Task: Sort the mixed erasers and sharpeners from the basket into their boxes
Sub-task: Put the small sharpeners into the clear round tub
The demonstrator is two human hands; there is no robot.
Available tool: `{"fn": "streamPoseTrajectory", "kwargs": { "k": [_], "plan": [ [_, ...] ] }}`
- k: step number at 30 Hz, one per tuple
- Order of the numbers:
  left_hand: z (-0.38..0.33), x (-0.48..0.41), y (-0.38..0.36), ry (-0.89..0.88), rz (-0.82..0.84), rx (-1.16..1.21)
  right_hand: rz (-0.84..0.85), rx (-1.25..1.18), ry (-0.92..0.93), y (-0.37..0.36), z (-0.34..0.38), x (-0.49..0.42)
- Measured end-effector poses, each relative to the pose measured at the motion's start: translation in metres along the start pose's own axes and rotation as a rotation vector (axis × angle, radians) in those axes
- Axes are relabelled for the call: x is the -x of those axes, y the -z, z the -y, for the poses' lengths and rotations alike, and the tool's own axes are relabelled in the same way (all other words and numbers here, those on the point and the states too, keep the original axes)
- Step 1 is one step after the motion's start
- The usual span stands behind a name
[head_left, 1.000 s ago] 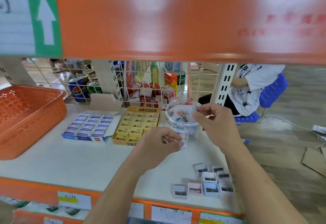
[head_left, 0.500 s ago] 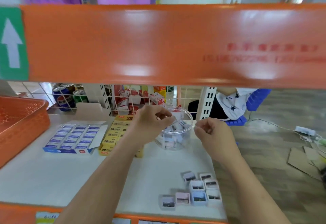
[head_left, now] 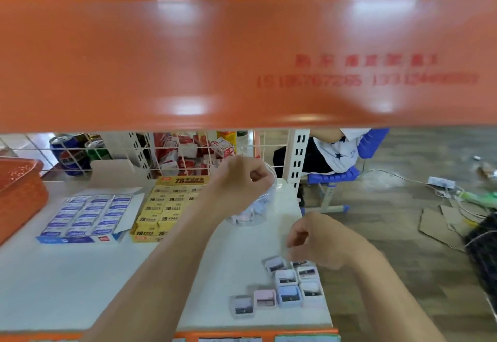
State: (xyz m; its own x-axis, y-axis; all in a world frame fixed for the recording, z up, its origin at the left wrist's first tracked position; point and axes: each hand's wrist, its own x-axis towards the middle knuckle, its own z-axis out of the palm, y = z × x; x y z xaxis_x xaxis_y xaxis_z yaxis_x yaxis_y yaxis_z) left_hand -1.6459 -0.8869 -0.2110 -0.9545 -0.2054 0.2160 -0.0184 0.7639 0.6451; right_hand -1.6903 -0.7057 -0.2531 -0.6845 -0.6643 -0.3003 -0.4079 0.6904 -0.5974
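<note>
The orange front of the upper shelf (head_left: 242, 53) fills most of the view and hangs above both hands, so they work in a low gap. Below them runs the white shelf (head_left: 80, 282). Far to the left of the left hand sits the orange basket (head_left: 18, 193). Nearer, just left of that forearm, are the blue box of erasers (head_left: 86, 215) and the yellow box of erasers (head_left: 166, 207), both open and packed in rows.

The clear tub (head_left: 266, 201) stands directly under the left hand (head_left: 242, 180) and is partly hidden by it, with sharpeners inside. That hand's fingers are curled tight over the tub's mouth. Whether they clamp a sharpener or nothing, I cannot tell. The right hand (head_left: 320, 239) hovers with its fingers loosely bent and apart, and nothing shows between them. The loose sharpeners (head_left: 287, 285) lie just below and in front of it, near the shelf's right edge and front lip. The picture is too blurred there to show contact.

The likely trouble is there. A hasty grab by the right hand could flick a neighbouring sharpener over the edge to the floor. The left wrist, lying across the tub's rim, could tip the light tub on its way back.
</note>
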Motion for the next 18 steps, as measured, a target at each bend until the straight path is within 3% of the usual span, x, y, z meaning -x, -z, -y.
{"fn": "streamPoseTrajectory", "kwargs": {
  "k": [9,18],
  "plan": [
    [0.015,0.054,-0.026,0.14,0.367,-0.079,0.067,0.124,-0.004,0.001,0.0,-0.007],
    [0.022,0.06,-0.05,0.199,0.409,-0.113,-0.003,0.151,0.002,-0.011,-0.008,-0.01]
  ]
}}
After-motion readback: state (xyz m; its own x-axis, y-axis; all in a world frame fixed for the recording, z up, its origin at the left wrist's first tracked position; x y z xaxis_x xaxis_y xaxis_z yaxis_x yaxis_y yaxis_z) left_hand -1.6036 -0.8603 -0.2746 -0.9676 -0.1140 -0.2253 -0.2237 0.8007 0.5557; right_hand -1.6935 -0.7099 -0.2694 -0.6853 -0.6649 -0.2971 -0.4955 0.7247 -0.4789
